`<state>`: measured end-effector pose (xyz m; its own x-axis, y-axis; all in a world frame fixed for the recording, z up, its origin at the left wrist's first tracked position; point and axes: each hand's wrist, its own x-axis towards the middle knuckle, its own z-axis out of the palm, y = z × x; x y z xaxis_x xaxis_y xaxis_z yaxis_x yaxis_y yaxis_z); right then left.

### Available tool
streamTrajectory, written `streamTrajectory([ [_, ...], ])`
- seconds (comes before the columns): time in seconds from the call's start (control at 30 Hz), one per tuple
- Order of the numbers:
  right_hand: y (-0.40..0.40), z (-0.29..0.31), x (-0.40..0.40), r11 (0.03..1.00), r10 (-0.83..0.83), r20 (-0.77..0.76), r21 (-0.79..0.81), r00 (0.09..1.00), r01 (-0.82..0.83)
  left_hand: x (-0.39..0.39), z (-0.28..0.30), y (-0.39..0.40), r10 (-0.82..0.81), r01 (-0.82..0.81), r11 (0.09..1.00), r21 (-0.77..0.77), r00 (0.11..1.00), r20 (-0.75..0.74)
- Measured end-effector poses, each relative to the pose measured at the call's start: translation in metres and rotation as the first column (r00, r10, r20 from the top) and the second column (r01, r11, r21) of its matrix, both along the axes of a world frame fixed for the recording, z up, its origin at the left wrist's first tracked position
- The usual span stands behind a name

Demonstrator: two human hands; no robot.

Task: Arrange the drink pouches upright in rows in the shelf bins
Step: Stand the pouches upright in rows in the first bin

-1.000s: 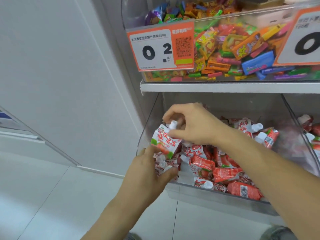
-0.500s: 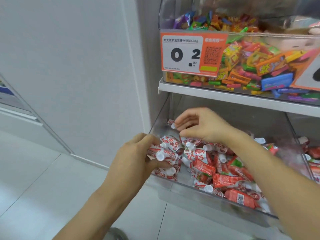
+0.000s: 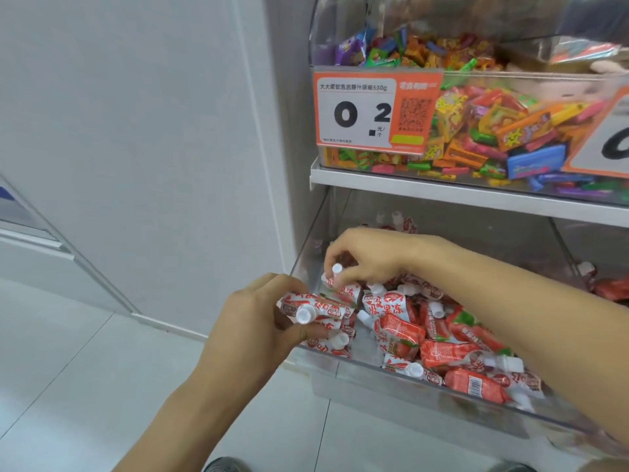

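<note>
While left grip (image 3: 258, 321) clamps white-capped red pouches (image 3: 316, 310), right grip (image 3: 367, 260) pinches one pouch's cap (image 3: 337, 268), clear bin (image 3: 374, 379).

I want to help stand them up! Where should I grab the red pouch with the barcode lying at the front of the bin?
Probably pinch the red pouch with the barcode across its puffy middle, coming from above. It lies flat on its side against the clear bin's front wall, with other pouches packed behind, so only the top is free. I cannot tell where its cap is.

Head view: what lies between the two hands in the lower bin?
In the head view, the left hand and right hand are separated only by white-capped drink pouches; no bare bin floor shows there.
</note>
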<state>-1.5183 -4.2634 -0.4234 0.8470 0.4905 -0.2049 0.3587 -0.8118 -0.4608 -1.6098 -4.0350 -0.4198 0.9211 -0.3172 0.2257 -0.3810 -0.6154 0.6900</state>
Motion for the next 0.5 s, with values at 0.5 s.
streamTrajectory([
  [0.5,-0.032,0.002,-0.016,0.956,0.014,-0.342,0.281,0.940,0.088,0.017,-0.007,-0.044,0.112,-0.114,0.993,0.017,0.991,0.076],
])
